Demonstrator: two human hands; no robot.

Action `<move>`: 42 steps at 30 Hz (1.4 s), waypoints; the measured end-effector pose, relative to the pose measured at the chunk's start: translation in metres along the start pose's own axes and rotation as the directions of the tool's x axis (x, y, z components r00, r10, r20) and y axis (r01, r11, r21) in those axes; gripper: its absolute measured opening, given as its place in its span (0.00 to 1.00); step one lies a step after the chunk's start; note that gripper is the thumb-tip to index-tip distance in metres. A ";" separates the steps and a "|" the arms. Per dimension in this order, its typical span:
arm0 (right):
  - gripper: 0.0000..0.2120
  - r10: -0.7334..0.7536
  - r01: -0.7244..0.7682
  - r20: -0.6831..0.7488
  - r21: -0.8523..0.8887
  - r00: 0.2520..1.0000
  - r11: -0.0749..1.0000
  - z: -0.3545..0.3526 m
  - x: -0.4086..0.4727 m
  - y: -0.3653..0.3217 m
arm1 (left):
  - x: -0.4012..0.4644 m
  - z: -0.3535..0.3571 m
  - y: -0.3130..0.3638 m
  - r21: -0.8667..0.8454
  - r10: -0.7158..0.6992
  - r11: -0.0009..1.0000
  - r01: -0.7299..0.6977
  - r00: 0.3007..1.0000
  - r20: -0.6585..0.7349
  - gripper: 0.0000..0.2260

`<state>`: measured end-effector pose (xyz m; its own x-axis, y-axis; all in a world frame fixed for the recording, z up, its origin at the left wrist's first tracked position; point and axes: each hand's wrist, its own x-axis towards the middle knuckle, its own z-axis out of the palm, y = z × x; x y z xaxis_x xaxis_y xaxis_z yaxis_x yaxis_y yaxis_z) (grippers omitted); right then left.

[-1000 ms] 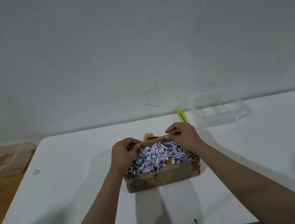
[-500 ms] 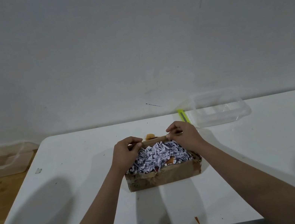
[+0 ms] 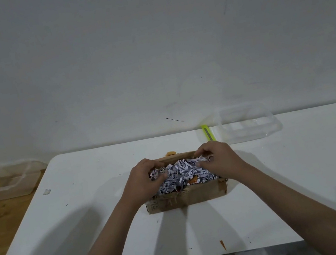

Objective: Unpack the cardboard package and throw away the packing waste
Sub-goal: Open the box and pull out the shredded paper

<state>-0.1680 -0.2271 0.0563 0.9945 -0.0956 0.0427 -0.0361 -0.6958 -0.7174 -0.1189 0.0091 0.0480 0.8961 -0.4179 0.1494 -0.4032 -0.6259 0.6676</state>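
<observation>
An open brown cardboard box [image 3: 188, 198] stands in the middle of the white table [image 3: 89, 220]. It is filled with white shredded paper [image 3: 181, 172], and an orange bit [image 3: 193, 180] shows among the shreds. My left hand [image 3: 143, 180] is at the box's left end, fingers curled into the shreds. My right hand [image 3: 218, 160] is at the right end, fingertips pinching into the paper near the far rim. What lies under the shreds is hidden.
A clear plastic container [image 3: 247, 122] stands at the back right, with a yellow-green utility knife [image 3: 208, 134] beside it. Another clear container [image 3: 6, 181] sits on the wooden surface at the left. A small orange scrap [image 3: 171, 153] lies behind the box.
Both hands have left the box's far flap and moved down into the shredded paper, fingers now digging into it. The box has stayed in place.
</observation>
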 end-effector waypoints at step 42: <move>0.24 0.307 -0.318 0.496 -0.065 0.812 0.946 0.015 0.023 -0.006 | 0.036 0.019 0.025 0.196 -0.522 0.816 0.544 0.547 0.655 0.27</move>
<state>-0.1435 -0.2141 0.0514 0.8452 0.0619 -0.5309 -0.3568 -0.6742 -0.6467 -0.1000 -0.0343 0.0568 0.5789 -0.3329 -0.7443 0.1227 -0.8669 0.4832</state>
